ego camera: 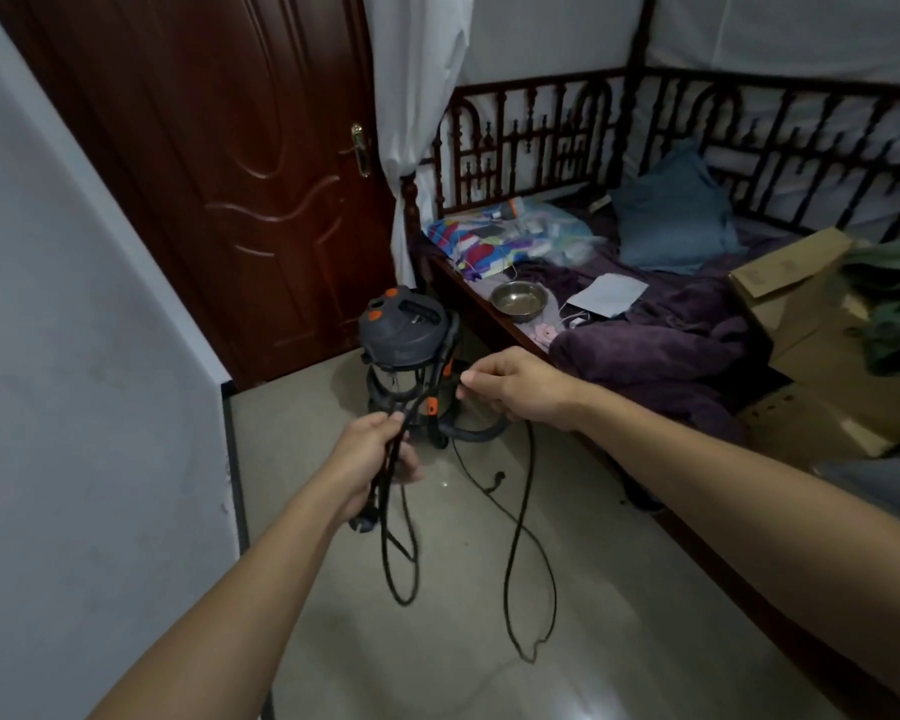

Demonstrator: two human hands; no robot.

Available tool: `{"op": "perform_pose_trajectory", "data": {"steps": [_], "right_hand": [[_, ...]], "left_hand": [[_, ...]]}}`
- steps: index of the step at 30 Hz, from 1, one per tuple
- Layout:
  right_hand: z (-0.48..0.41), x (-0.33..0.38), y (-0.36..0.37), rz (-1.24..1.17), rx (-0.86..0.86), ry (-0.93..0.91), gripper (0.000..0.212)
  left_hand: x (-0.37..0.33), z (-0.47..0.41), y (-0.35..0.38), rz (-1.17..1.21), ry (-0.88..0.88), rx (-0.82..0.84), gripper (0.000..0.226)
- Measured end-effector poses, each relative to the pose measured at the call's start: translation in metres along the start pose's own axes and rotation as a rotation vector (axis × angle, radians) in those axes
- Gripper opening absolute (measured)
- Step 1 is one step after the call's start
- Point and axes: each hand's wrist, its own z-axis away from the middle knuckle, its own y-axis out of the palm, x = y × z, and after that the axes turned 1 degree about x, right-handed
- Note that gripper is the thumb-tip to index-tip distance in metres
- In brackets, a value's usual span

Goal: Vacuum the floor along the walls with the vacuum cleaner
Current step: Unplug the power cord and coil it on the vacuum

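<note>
A grey canister vacuum cleaner (404, 332) with orange knobs stands on the tiled floor by the door, beside the bed's corner. Its grey hose (476, 434) curls round its base. Its black power cord (523, 563) hangs in long loops down to the floor. My left hand (372, 459) is closed on a bundle of cord loops, with the plug hanging just below it. My right hand (510, 387) pinches a strand of the same cord, a little higher and to the right, in front of the vacuum.
A dark red door (219, 174) is straight ahead and a white wall (74, 381) runs along the left. A wooden bed (645, 314) on the right holds a steel bowl (519, 299), purple blankets and a cardboard box (811, 314). Beige floor (463, 678) lies between wall and bed.
</note>
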Motion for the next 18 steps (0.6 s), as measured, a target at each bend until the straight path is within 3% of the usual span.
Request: {"op": "perform_pose_trajectory", "data": {"steps": [3,6,9,14,16,18], "right_hand": [[-0.013,-0.021,-0.004,0.327,-0.110,-0.064,0.030],[-0.016,-0.068,-0.014,0.611,-0.251,0.080,0.024],[-0.012,-0.130,-0.035,0.627,-0.381,0.305,0.013],[-0.006,-0.225,-0.079,0.555,-0.387,0.627,0.040],[-0.016,-0.256,-0.089,0.526,-0.357,0.698,0.050],[-0.036,-0.278,-0.094,0.472,-0.287,0.768,0.049]], "left_hand": [[-0.004,0.001,-0.004,-0.035,-0.043,0.029,0.030],[-0.022,-0.003,-0.018,0.009,-0.044,0.046,0.032],[-0.049,-0.011,-0.043,0.166,-0.025,0.027,0.034],[-0.084,-0.033,-0.113,0.430,0.068,-0.172,0.024],[-0.092,-0.047,-0.131,0.461,0.104,-0.257,0.013],[-0.095,-0.068,-0.135,0.431,0.104,-0.321,0.016]]}}
